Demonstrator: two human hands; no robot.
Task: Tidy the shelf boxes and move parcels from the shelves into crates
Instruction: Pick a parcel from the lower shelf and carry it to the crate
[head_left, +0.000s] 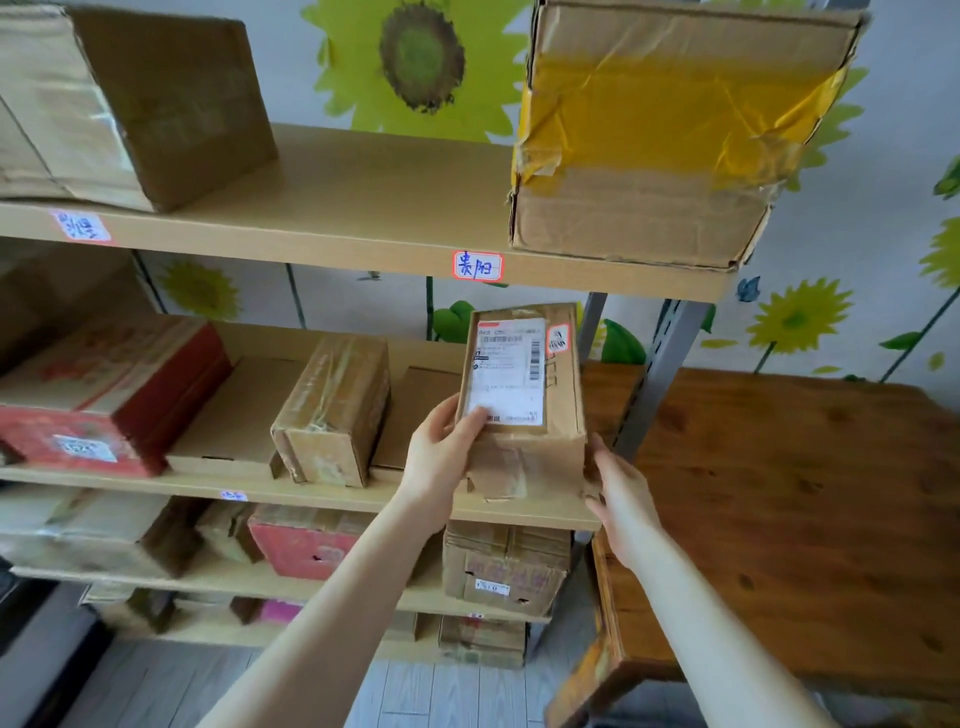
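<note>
Two hands frame a parcel (524, 395) at the right end of a shelf (322, 496) (its front edge): left hand (441, 457) grips one side, thumb on the label; right hand (621, 493) presses fairly straight fingers against the other.

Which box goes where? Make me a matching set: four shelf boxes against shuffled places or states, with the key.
Things:
1. yellow-taped box
2. labelled parcel
3. big red box
4. clear-taped box

Places or states:
A. second shelf, left end
B. gripped by the left hand, with the right hand touching its side
C. top shelf, right end
D. second shelf, middle

Pairs: 1-C, 2-B, 3-A, 4-D
</note>
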